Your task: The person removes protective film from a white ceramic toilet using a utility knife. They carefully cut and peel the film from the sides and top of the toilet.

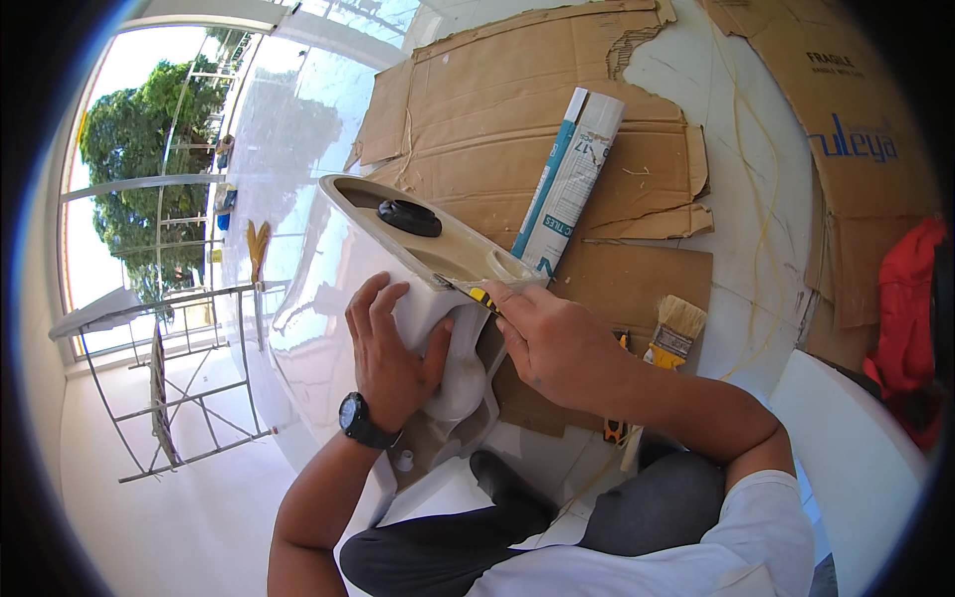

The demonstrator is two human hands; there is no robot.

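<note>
A white ceramic toilet (328,298) lies on its side in front of me, its beige underside (438,249) turned up with a black round plug (409,217) in it. My left hand (390,350), with a black watch at the wrist, presses flat on the curved white body. My right hand (555,343) holds a yellow and black utility knife (481,296), its tip at the edge of the base.
Flattened cardboard (517,119) covers the pale floor. On it lie a long white and teal box (569,179) and a paintbrush with a yellow handle (674,333). A red cloth (907,308) sits at the right, a metal frame (179,388) at the left by the window.
</note>
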